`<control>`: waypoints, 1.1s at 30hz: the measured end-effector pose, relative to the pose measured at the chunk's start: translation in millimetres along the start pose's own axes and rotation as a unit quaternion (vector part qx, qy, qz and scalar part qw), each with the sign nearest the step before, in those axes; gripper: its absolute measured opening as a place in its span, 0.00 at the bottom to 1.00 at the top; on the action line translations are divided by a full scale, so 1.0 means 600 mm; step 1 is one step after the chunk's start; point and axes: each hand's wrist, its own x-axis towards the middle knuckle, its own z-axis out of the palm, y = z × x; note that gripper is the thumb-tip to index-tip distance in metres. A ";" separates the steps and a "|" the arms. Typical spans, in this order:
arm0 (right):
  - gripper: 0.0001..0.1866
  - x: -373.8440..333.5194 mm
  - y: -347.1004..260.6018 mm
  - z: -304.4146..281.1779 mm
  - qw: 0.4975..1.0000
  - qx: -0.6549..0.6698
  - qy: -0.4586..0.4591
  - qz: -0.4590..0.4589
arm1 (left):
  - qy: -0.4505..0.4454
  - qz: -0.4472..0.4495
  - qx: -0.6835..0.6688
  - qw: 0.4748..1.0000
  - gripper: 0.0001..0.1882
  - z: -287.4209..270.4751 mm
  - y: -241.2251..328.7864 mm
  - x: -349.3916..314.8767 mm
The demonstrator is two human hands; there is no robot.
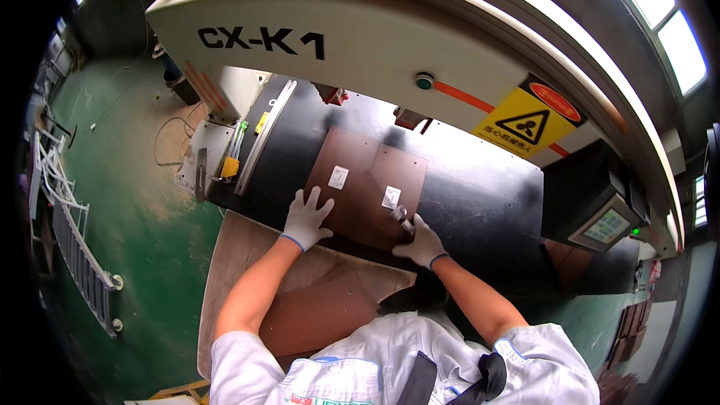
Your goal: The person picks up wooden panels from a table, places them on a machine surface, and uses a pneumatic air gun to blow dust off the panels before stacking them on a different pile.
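Two brown panels lie side by side on the black machine table, a left panel and a right panel. Each bears a white label, the left label and the right label. My left hand, in a pale glove, has its fingers spread at the left panel's near left edge. Over the right panel's near edge, my gloved right hand is closed round a small shiny metal tool; its exact kind is unclear, as the fingers hide part of it.
A white machine beam spans above the table. At right hangs a control box with a screen. A metal rail runs along the left. Against my body, a wood-grain board carries another brown panel.
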 end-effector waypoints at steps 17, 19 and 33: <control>0.57 0.299 -0.052 -0.095 0.994 -0.068 -0.033 0.085 | 0.047 -0.013 -0.055 0.997 0.41 -0.058 -0.099 0.303; 0.56 0.309 -0.053 -0.090 0.994 -0.065 -0.038 0.081 | 0.045 -0.021 -0.054 0.997 0.41 -0.055 -0.108 0.303; 0.25 -0.056 0.024 -0.052 0.993 -0.034 0.040 0.101 | 0.244 0.046 -0.335 0.909 0.21 -0.262 0.133 0.241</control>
